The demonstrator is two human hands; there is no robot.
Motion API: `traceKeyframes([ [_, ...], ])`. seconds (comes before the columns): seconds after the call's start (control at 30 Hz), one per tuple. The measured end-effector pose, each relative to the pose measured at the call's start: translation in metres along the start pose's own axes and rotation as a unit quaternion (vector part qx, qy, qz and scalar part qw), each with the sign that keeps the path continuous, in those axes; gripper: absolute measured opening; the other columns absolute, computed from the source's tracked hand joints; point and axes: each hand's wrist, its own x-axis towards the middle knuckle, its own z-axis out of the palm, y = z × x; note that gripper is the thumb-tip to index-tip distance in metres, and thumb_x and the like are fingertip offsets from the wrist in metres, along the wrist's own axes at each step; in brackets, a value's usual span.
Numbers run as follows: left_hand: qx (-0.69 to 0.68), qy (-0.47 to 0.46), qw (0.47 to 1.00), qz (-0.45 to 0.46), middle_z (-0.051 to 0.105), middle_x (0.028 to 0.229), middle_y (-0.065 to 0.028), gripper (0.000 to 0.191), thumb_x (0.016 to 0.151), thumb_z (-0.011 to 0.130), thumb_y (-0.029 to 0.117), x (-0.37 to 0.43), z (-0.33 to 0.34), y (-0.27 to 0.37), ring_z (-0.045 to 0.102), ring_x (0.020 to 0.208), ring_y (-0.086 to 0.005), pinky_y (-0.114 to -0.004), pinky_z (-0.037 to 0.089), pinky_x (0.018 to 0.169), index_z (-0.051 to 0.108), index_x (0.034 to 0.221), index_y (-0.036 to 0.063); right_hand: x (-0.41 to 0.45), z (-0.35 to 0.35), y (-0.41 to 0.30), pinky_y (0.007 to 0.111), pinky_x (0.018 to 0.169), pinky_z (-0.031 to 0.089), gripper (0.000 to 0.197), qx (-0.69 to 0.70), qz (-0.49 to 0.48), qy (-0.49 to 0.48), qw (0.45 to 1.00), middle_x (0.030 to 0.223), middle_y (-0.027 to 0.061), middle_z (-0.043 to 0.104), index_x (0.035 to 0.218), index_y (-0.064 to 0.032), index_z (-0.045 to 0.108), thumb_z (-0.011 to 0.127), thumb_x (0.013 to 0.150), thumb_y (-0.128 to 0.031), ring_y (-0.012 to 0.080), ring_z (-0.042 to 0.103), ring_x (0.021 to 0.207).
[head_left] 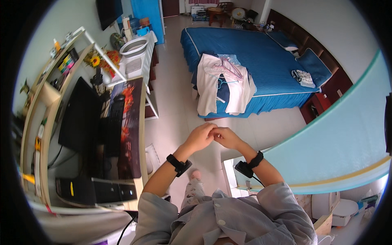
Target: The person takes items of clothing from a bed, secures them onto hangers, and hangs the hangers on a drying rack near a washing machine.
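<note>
My left hand (200, 137) and my right hand (229, 137) meet at the fingertips in front of my body, above the tiled floor. Their fingers are curled inward, and whatever may lie between them is hidden. A black strap with a small device (179, 165) circles my left wrist; a similar strapped device (248, 164) with a cable sits on my right. Beyond my hands, cream garments (206, 92) lie over the near corner of a blue-covered bed (269, 64). Pink hangers (231, 69) and a light-blue hanger (226, 82) rest on the clothes.
On my left stands a desk (142, 128) with a monitor (78, 116), a keyboard (114, 113) and shelving (46, 137). A grey-rimmed basin (134, 46) sits on a cloth-covered table farther off. A turquoise panel (330, 137) curves along my right. Folded fabric (303, 78) lies by the pillows.
</note>
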Motion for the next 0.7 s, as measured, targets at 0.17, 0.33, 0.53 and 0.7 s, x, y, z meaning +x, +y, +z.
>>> traceKeyframes([
  [0.17,-0.052,-0.026,0.997,-0.041,0.058,0.094,-0.0128,0.022,0.075,0.055,0.006,0.042,-0.011,-0.068,0.056,0.086,-0.0311,-0.037,0.045,0.072,0.055,0.097,0.0037,0.052,-0.008,0.044,0.027,0.062,0.045,0.016,0.028,0.045,0.018,0.998,0.085,0.0091,0.063,0.095,-0.0029,0.061,0.054,0.081,-0.007,0.0157,0.057,0.068],
  [0.33,-0.071,-0.067,0.993,-0.059,0.058,0.093,-0.0119,0.019,0.077,0.054,0.006,0.089,-0.016,-0.129,0.056,0.087,-0.0294,-0.035,0.045,0.074,0.055,0.096,0.0054,0.097,-0.023,0.079,0.026,0.064,0.046,0.015,0.080,0.100,0.049,0.991,0.088,0.0064,0.063,0.097,-0.0037,0.061,0.053,0.084,-0.008,0.0138,0.057,0.071],
  [0.53,-0.087,-0.096,0.989,-0.074,0.058,0.094,-0.0118,0.020,0.076,0.054,0.005,0.153,0.000,-0.181,0.057,0.088,-0.0295,-0.035,0.045,0.075,0.054,0.096,0.0050,0.144,-0.059,0.133,0.027,0.067,0.046,0.016,0.103,0.105,0.059,0.987,0.088,0.0071,0.063,0.099,-0.0044,0.060,0.054,0.086,-0.011,0.0150,0.059,0.076],
  [0.7,-0.081,-0.110,0.988,-0.068,0.058,0.094,-0.0141,0.022,0.076,0.055,0.005,0.230,0.021,-0.214,0.056,0.087,-0.0325,-0.037,0.045,0.074,0.052,0.098,0.0042,0.188,-0.106,0.187,0.028,0.069,0.047,0.017,0.096,0.106,0.070,0.987,0.089,0.0087,0.064,0.098,-0.0033,0.060,0.052,0.084,-0.010,0.0173,0.060,0.078],
])
